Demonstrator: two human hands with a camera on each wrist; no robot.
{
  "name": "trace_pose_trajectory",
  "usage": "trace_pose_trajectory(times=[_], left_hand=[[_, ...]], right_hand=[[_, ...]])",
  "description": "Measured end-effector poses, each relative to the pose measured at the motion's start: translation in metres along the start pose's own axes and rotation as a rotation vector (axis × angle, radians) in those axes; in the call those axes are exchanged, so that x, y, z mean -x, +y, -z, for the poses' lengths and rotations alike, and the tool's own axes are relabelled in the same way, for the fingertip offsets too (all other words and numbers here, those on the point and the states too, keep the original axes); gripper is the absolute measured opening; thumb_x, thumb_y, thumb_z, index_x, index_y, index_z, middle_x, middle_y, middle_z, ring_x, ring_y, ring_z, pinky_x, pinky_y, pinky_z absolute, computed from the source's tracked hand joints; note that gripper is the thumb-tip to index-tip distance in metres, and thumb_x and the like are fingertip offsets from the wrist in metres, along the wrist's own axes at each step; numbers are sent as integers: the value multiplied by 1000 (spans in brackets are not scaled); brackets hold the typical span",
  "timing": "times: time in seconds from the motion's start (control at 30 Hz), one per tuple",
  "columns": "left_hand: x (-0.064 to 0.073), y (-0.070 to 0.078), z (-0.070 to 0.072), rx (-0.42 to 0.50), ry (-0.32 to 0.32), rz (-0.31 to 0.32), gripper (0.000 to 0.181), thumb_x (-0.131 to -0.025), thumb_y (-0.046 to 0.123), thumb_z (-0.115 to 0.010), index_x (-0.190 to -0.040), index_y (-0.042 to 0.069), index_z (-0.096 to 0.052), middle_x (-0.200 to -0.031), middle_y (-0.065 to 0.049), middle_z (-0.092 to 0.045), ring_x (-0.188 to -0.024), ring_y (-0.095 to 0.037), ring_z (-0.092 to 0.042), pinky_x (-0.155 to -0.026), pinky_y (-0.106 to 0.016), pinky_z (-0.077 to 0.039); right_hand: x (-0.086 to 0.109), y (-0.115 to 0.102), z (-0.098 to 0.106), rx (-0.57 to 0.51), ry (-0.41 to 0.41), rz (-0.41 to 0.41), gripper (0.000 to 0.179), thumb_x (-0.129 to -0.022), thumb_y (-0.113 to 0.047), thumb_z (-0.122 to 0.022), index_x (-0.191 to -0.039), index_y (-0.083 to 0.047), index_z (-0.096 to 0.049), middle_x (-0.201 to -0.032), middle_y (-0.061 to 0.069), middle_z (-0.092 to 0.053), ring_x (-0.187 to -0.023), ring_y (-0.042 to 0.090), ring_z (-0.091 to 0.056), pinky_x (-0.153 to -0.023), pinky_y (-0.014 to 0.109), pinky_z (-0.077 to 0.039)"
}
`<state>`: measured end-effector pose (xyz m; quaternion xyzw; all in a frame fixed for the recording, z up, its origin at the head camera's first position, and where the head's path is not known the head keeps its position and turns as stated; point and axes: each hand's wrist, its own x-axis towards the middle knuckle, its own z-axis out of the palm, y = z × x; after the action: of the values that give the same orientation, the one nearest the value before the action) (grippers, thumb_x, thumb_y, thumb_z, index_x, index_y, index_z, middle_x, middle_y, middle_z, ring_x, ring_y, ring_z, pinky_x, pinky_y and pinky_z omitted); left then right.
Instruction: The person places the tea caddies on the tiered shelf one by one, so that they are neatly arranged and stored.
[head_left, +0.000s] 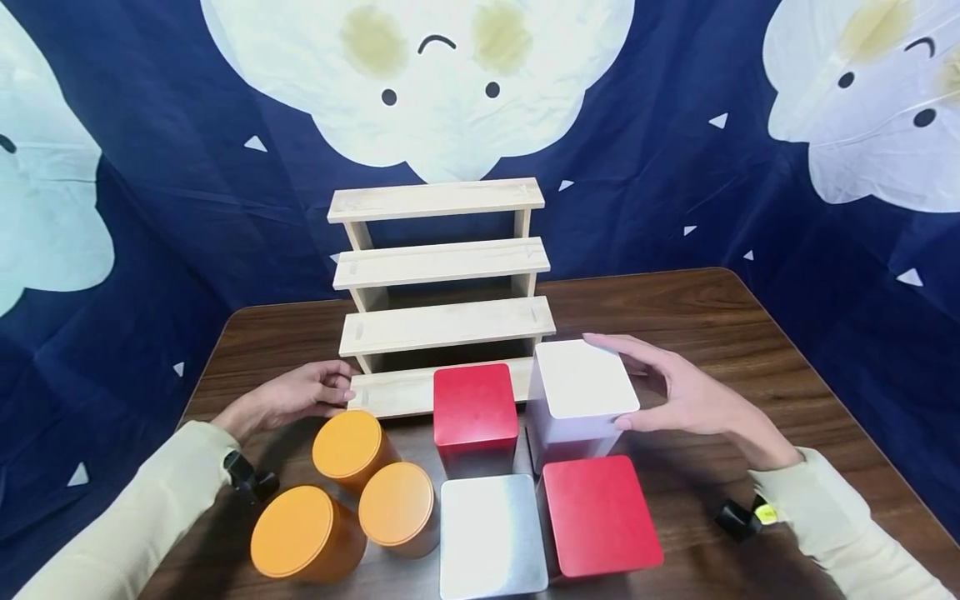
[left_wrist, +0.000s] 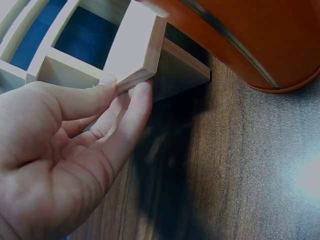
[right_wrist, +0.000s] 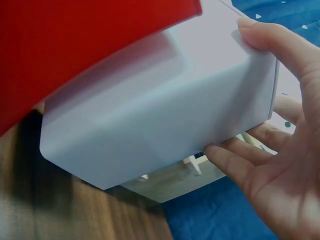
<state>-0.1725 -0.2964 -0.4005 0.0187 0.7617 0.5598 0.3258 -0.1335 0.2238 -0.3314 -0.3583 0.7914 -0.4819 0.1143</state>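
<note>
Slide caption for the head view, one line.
Left hand pinches pale wooden four-step rack; right hand grips white rectangular box; three orange cylindrical canisters stand nearby.

There are three orange canisters (head_left: 397, 504), four square boxes (head_left: 602, 515) and one wooden shelf (head_left: 442, 262).

I log three orange canisters (head_left: 347, 443) on the dark wood-grain table (head_left: 667, 308), clustered on the person's side of the left hand (head_left: 303, 390), one close at its right. Between the two hands, a red box (head_left: 476, 404); left of the right hand (head_left: 690, 396) and nearer the person, a second red box (head_left: 600, 517) with a silver-topped box (head_left: 492, 535) alongside. Beyond both hands, a navy cloth backdrop (head_left: 637, 192) bearing upside-down white clouds (head_left: 438, 125) and small white triangles (head_left: 718, 121).
</note>
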Motion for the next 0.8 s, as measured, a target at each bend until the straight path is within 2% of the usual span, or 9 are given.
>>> trace_pose_trajectory(times=[0.27,0.53,0.8], left_hand=[[-1,-1,1,-12,-1,-2,34,-92,7,-60,-118,-3,-40,-94,-6,-52,-82,-16,-56,-77,-30,-55],[-1,-1,1,-20,7,5,34,-93,9,-60,-117,-2,-40,-93,-6,-50,-82,-17,-55,-77,-30,-55],[-1,1,-1,-30,18,21,36,-93,8,-60,-120,-3,-39,-94,-7,-49,-84,-19,-54,-77,-30,-55]], right_hand=[[-4,-13,14,26,11,52,89,-72,-1,-81,-147,-13,-35,-143,3,-43,-115,14,-52,-89,25,-51],[-13,-30,27,16,-1,54,90,-72,3,-79,-148,-14,-33,-143,3,-43,-109,15,-56,-86,27,-53],[-28,-45,39,59,7,145,89,-72,7,-77,-148,-8,-33,-142,6,-44,-107,15,-56,-87,21,-51]])
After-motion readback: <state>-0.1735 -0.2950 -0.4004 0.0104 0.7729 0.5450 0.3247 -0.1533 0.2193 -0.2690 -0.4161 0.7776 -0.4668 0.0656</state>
